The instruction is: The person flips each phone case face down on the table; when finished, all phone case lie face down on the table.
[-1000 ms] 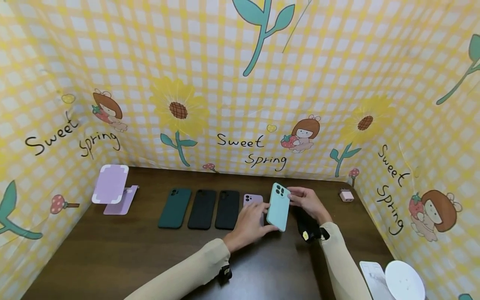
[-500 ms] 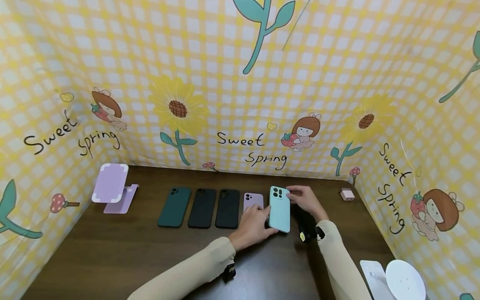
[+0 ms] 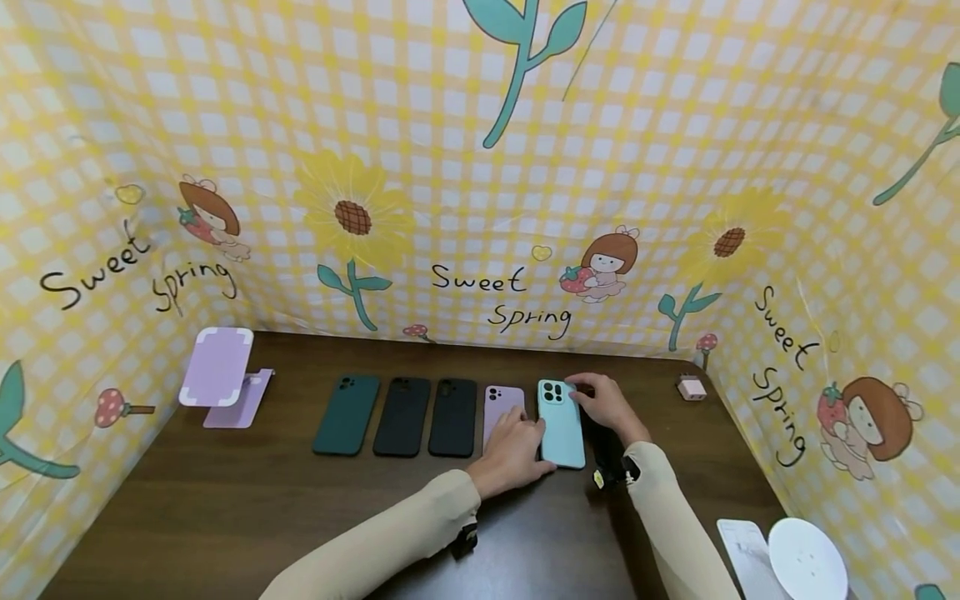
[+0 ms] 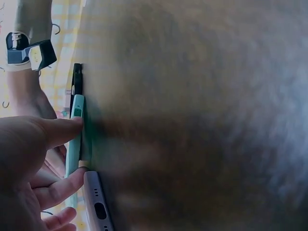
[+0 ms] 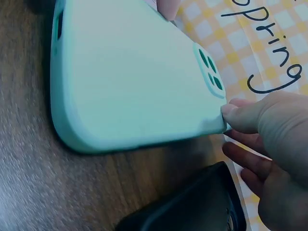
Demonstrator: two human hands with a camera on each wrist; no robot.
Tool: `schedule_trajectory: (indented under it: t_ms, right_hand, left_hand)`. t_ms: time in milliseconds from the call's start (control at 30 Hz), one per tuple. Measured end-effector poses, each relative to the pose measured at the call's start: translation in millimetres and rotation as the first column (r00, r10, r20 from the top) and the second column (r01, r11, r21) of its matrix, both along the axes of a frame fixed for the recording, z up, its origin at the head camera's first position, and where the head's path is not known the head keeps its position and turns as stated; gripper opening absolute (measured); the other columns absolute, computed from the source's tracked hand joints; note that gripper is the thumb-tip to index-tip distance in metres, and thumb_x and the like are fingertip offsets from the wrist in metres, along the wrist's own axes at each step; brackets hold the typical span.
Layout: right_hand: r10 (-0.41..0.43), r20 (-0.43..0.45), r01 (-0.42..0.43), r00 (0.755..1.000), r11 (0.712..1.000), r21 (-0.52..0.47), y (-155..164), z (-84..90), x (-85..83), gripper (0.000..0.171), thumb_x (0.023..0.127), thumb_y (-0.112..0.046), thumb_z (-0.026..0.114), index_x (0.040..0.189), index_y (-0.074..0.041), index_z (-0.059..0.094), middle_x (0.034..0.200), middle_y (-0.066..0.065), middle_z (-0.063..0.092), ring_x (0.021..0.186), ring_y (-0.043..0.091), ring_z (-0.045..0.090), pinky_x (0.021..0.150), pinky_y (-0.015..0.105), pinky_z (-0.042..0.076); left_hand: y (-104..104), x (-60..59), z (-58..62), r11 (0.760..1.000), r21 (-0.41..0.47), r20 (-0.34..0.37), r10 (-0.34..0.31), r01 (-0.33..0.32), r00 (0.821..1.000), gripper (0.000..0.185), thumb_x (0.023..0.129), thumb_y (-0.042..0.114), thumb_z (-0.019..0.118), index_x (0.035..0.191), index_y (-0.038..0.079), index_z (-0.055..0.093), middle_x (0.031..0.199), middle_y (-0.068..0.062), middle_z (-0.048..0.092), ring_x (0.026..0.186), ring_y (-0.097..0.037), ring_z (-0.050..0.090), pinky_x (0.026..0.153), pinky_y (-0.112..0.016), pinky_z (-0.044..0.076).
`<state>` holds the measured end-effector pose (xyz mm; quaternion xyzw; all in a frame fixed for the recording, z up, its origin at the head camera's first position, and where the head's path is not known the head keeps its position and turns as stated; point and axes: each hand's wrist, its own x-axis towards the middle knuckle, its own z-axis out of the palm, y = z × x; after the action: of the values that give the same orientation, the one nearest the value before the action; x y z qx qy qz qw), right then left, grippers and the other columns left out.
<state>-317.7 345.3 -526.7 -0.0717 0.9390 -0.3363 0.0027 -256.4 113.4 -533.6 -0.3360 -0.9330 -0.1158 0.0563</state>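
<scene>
A mint-green phone case lies in the row on the brown table, camera cutouts at the far end. My left hand holds its near-left corner; in the left wrist view the thumb is on the case's bottom edge and a finger on its side. That hand partly covers a lilac phone case just left of it. At the far-right corner, my right hand pinches the mint case between thumb and fingertips, as the right wrist view shows. A black phone case lies below the right hand.
Left of the lilac case lie two black phone cases and a dark green one. A lilac stand is at the far left, a pink charger plug at the far right. A white round object sits near right. Checked cloth surrounds the table.
The mint case was tilted up in both hands a second ago and has come down flat beside the lilac case. Both hands lowered with it, still holding it.
</scene>
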Motion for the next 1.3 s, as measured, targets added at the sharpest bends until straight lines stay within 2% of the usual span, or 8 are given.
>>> schedule_trajectory:
  t_ms: [167, 300, 600, 700, 833, 967, 1100, 1300]
  right_hand:
    - [-0.002, 0.012, 0.001, 1.0, 0.995, 0.099, 3, -0.6, 2.9, 0.032, 0.102, -0.017, 0.064, 0.134, -0.011, 0.068, 0.136, 0.016, 0.067, 0.126, 0.039, 0.06, 0.106, 0.062, 0.031]
    - [0.012, 0.003, -0.012, 1.0, 0.986, 0.166, 8, -2.0, 7.5, 0.034, 0.103, -0.019, 0.063, 0.136, -0.011, 0.066, 0.14, 0.015, 0.064, 0.13, 0.041, 0.057, 0.098, 0.059, 0.03]
    - [-0.029, -0.1, 0.041, 0.995, 0.992, 0.116, 55, 17.3, 25.3, 0.031, 0.106, -0.011, 0.054, 0.134, -0.006, 0.066, 0.139, 0.022, 0.061, 0.132, 0.045, 0.053, 0.107, 0.07, 0.027]
    - [-0.076, -0.068, 0.084, 0.995, 0.989, 0.122, 80, 25.7, 33.3, 0.031, 0.105, -0.006, 0.053, 0.133, -0.004, 0.066, 0.138, 0.024, 0.061, 0.132, 0.048, 0.052, 0.111, 0.072, 0.026]
    - [-0.111, -0.019, 0.113, 0.994, 0.979, 0.169, 102, 28.8, 39.6, 0.031, 0.104, -0.001, 0.053, 0.132, -0.002, 0.066, 0.136, 0.026, 0.062, 0.129, 0.049, 0.055, 0.107, 0.068, 0.038]
    - [-0.082, 0.019, 0.076, 0.996, 0.977, 0.2, 102, 21.3, 37.7, 0.031, 0.102, -0.002, 0.056, 0.132, 0.0, 0.065, 0.135, 0.026, 0.063, 0.127, 0.048, 0.057, 0.106, 0.066, 0.041]
    - [-0.052, 0.034, 0.044, 0.998, 0.976, 0.215, 97, 11.8, 36.2, 0.037, 0.1, -0.002, 0.06, 0.138, -0.001, 0.062, 0.138, 0.026, 0.062, 0.131, 0.048, 0.055, 0.108, 0.068, 0.037]
    - [-0.005, -0.009, 0.007, 1.0, 0.967, 0.256, 88, 1.1, 32.5, 0.046, 0.099, 0.002, 0.059, 0.144, -0.009, 0.06, 0.14, 0.024, 0.058, 0.13, 0.047, 0.052, 0.102, 0.071, 0.036]
  left_hand:
    - [6, 1.0, 0.2, 0.999, -0.028, -0.033, -0.037, 0.036, 0.999, 0.049, 0.084, 0.059, 0.078, 0.11, 0.017, 0.075, 0.097, 0.003, 0.073, 0.103, -0.019, 0.052, 0.086, -0.032, 0.041]
    - [9, 2.6, 2.5, 0.997, -0.04, -0.047, -0.062, 0.06, 0.997, 0.041, 0.085, 0.057, 0.078, 0.102, 0.02, 0.075, 0.095, 0.003, 0.069, 0.099, -0.019, 0.048, 0.083, -0.031, 0.038]
    - [25, 9.1, 10.9, 0.995, 0.044, 0.031, -0.096, 0.095, 0.995, 0.06, 0.088, 0.056, 0.075, 0.137, 0.021, 0.068, 0.123, 0.002, 0.065, 0.112, -0.02, 0.044, 0.089, -0.033, 0.037]
    - [34, 12.2, 13.3, 0.991, 0.076, 0.076, -0.119, 0.113, 0.99, 0.06, 0.09, 0.055, 0.074, 0.14, 0.024, 0.065, 0.128, 0.002, 0.064, 0.117, -0.021, 0.044, 0.091, -0.034, 0.038]
    - [45, 13.5, 12.1, 0.984, 0.119, 0.102, -0.142, 0.13, 0.985, 0.058, 0.091, 0.052, 0.074, 0.141, 0.025, 0.064, 0.129, 0.001, 0.064, 0.118, -0.022, 0.045, 0.091, -0.035, 0.039]
    - [50, 14.5, 7.9, 0.983, 0.141, 0.126, -0.135, 0.117, 0.983, 0.055, 0.091, 0.049, 0.075, 0.139, 0.025, 0.065, 0.128, 0.001, 0.064, 0.117, -0.021, 0.045, 0.096, -0.037, 0.039]
    - [58, 19.2, 5.7, 0.985, 0.108, 0.142, -0.146, 0.131, 0.979, 0.054, 0.092, 0.047, 0.074, 0.14, 0.026, 0.065, 0.126, -0.001, 0.064, 0.113, -0.021, 0.045, 0.094, -0.037, 0.038]
    - [69, 26.7, 3.7, 0.985, -0.058, 0.134, -0.153, 0.162, 0.979, 0.051, 0.093, 0.049, 0.071, 0.14, 0.032, 0.064, 0.12, 0.002, 0.06, 0.101, -0.017, 0.037, 0.082, -0.03, 0.028]
